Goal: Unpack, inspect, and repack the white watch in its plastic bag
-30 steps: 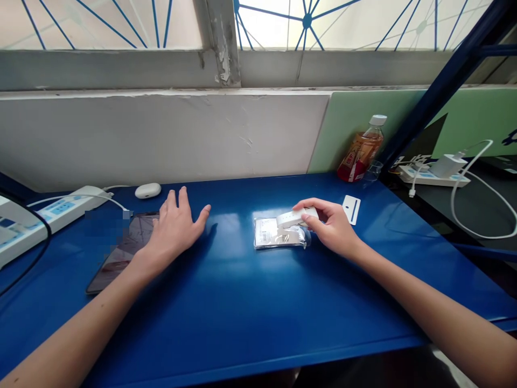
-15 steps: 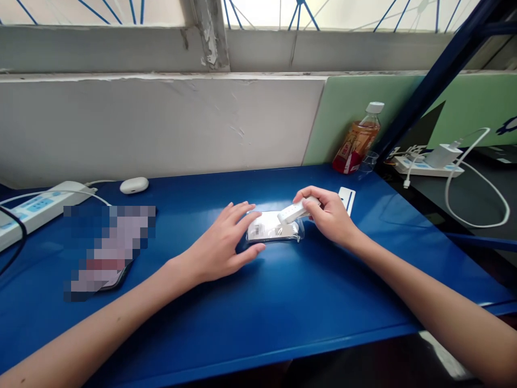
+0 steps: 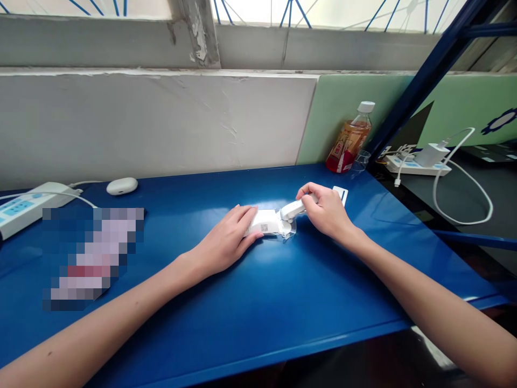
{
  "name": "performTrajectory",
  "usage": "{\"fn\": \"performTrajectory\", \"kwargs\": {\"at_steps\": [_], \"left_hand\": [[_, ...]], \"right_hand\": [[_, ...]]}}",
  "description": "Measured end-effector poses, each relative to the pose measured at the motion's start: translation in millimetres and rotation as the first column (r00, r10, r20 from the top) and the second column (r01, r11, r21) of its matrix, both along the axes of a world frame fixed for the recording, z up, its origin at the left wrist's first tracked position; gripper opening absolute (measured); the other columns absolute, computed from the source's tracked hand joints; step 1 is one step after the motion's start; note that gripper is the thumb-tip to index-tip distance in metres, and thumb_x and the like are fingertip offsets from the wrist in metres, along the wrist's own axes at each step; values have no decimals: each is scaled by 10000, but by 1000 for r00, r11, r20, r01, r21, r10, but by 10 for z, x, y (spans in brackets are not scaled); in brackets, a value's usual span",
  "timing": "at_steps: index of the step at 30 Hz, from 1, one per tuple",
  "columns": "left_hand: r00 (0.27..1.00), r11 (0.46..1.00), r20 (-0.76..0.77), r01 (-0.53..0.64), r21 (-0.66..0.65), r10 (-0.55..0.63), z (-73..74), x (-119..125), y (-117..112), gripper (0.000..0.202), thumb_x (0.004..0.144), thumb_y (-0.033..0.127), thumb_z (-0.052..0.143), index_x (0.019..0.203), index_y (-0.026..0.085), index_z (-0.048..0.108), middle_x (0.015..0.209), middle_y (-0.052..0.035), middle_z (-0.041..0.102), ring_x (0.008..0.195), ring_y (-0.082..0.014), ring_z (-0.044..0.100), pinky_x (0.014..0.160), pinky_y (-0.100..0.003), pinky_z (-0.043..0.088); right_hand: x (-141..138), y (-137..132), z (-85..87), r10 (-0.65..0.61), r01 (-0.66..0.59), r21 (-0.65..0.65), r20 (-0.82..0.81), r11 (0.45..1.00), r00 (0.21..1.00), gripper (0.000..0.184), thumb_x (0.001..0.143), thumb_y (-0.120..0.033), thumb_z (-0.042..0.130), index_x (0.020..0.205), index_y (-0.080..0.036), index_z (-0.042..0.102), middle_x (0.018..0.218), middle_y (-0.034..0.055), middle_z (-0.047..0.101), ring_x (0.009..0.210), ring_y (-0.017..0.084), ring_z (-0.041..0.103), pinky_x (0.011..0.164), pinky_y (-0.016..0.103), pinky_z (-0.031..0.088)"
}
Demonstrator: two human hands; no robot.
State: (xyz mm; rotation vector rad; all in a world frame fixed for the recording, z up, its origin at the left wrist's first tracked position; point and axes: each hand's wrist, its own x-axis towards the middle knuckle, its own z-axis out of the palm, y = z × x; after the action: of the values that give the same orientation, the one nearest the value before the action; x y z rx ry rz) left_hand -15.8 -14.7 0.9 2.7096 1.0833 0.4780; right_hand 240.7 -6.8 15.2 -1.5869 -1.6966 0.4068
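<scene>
A small white packet (image 3: 264, 222) with a printed code lies on the blue table, its right end in crumpled clear plastic. My left hand (image 3: 226, 237) grips the packet's left end, thumb on the near side and fingers on the far side. In my right hand (image 3: 327, 210) is a slim white handheld device (image 3: 293, 209), shaped like a mini bag sealer, pinched between thumb and fingers. Its front tip meets the plastic at the packet's right end; whether it clamps the film I cannot tell. Partly behind the right hand is a white card (image 3: 341, 194) with a dark stripe.
A drink bottle (image 3: 349, 141) leans by the green panel at the back right. On the left are a power strip (image 3: 38, 205), a white earbud case (image 3: 121, 186) and a blurred-out phone (image 3: 97, 253). A blue metal post (image 3: 416, 81) rises at the right.
My left hand has closed from spread fingers onto the packet's left end. The white device has tipped lower and now meets the plastic. The whole view has shifted slightly.
</scene>
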Motion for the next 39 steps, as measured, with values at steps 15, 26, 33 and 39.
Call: {"fn": "performTrajectory", "kwargs": {"at_steps": [15,26,33,39], "left_hand": [[1000,998,-21,-21,64,22,20,-12,-36,462,1029,398,374,1368,102,478,1364,-200,534,1280,-348,498,1067,-514,435],[1000,999,6,-11,35,10,-13,-31,-21,466,1017,400,404,1388,125,467,1407,-186,523,1344,-343,458,1099,-510,418],[1000,1000,24,-17,12,17,-6,-23,-13,445,976,356,428,1353,128,486,1379,-186,546,1344,-352,460,1109,-543,406],[1000,999,6,-28,-37,28,-20,-16,-18,548,979,476,466,1381,107,419,1450,-217,490,1444,-370,352,1161,-569,338]], "right_hand": [[33,-69,-28,355,-394,-8,447,919,821,275,939,-396,559,1077,-212,710,999,91,691,727,198,636,643,315,441],[150,13,-41,620,-673,39,353,738,701,202,941,-277,625,1065,-242,780,1101,87,757,949,242,715,827,371,559],[178,38,25,622,-689,25,408,724,668,198,884,-299,707,1067,-274,777,1088,74,759,1027,269,665,898,437,536],[156,59,-39,654,-710,46,351,703,670,156,912,-261,672,1013,-227,785,996,81,770,972,244,676,865,402,556]]}}
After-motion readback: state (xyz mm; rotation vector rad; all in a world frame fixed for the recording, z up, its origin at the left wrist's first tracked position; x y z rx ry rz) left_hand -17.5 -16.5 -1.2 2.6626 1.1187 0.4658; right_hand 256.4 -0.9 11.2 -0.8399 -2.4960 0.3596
